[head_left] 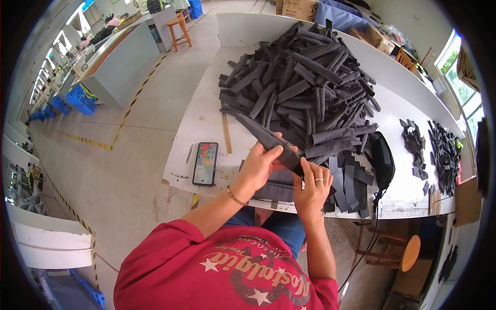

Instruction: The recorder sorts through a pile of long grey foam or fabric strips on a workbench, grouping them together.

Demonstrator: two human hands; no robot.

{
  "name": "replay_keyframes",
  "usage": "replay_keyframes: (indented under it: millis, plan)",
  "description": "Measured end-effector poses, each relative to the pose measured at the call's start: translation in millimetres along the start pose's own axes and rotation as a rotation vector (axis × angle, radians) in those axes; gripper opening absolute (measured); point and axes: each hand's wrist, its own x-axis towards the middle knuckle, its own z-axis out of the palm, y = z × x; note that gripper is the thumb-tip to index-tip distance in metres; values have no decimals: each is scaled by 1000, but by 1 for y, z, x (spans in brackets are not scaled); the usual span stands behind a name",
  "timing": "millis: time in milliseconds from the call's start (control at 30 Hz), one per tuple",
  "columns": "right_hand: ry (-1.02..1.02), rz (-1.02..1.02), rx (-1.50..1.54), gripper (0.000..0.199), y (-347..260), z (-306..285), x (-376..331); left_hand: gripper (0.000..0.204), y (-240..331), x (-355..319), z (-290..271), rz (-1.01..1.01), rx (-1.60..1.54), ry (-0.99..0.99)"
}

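A long dark grey fabric sleeve (256, 131) slants across in front of me, its far end pointing toward the heap. My left hand (261, 164) is closed round it, thumb on top. At the sleeve's near end, my right hand (313, 187) pinches its dark edge; a ring is on one finger. Whether another piece is inside that end cannot be made out. Below my hands lies a flat dark grey cloth piece (275, 191) at the table edge. To the right of my right hand are several flat dark grey strips (352, 182).
A large heap of similar sleeves (305, 77) covers the white table (199, 119) beyond my hands. A phone (205, 164) and a wooden stick (227, 133) lie to the left. On the right are a black object with a cord (382, 163) and small dark pieces (445, 157).
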Motion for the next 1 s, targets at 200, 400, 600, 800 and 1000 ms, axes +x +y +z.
replay_keyframes:
  millis: [200, 400, 600, 800, 1000]
  plan:
    - [74, 149, 296, 54, -20, 17, -6, 53, -3, -6, 18, 156, 110, -255]
    - [-47, 162, 256, 43, -19, 16, -30, 17, -16, 1, 5, 154, 72, -195]
    - [-30, 73, 312, 29, -21, 25, -20, 17, -35, -9, 10, 80, -73, -124]
    - [-143, 86, 300, 31, -19, 6, -34, 19, -7, -9, 0, 232, 22, -72]
    - [-202, 131, 446, 30, -19, 14, -19, 18, -27, -17, 3, 27, -107, -68]
